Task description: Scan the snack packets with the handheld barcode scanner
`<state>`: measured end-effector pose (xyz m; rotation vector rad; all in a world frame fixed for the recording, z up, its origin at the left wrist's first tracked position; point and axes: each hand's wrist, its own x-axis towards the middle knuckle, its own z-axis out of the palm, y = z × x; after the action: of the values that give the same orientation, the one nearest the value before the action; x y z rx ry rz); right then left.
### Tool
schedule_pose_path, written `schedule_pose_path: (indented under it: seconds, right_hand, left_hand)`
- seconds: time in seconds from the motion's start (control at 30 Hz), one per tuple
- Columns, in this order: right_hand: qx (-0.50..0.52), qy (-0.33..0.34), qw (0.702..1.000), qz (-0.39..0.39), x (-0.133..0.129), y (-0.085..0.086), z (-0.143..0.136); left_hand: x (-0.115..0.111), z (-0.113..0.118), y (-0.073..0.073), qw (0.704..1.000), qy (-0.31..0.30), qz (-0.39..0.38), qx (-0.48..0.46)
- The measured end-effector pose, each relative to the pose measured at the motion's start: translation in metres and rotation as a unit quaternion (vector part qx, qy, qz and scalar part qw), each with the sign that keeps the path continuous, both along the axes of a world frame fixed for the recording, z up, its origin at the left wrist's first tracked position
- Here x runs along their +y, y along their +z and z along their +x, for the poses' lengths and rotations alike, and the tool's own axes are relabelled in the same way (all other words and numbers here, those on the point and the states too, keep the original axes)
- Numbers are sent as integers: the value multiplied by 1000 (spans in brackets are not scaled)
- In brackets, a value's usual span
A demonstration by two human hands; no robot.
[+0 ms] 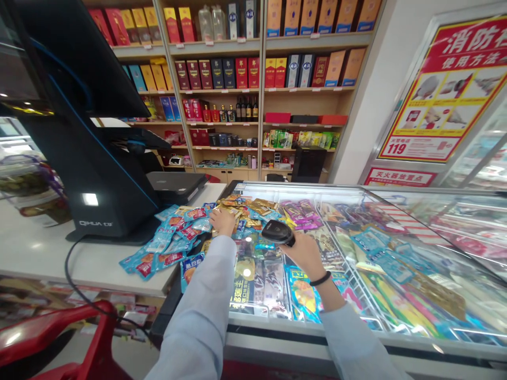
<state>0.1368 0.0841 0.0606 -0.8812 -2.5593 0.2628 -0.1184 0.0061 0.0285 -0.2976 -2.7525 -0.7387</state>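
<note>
The right hand curls its fingers round the scanner, at three o'clock from the left hand, which lies among gold packets (whether its fingers pinch one, I cannot tell). Blue packets spread at its eight o'clock, partly over the counter.

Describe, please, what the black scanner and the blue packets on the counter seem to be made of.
Black scanner: probably hard plastic, glossy, judging by its smooth, reflective shell. Blue packets: likely thin, shiny plastic film, from their creases and flat edges; a foil layer is possible.
</note>
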Motion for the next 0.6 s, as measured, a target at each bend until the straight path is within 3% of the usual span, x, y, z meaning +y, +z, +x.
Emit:
schedule_pose_path:
  seconds: [0.33, 0.6]
  right_hand:
    - [19, 6, 1000, -21, -3, 3, 0]
    - [61, 0, 997, -39, 4, 0, 0]
  left_hand:
    - [-18, 40, -11, 980, -156, -120, 1]
    - [-4, 48, -7, 992, -119, 0, 39]
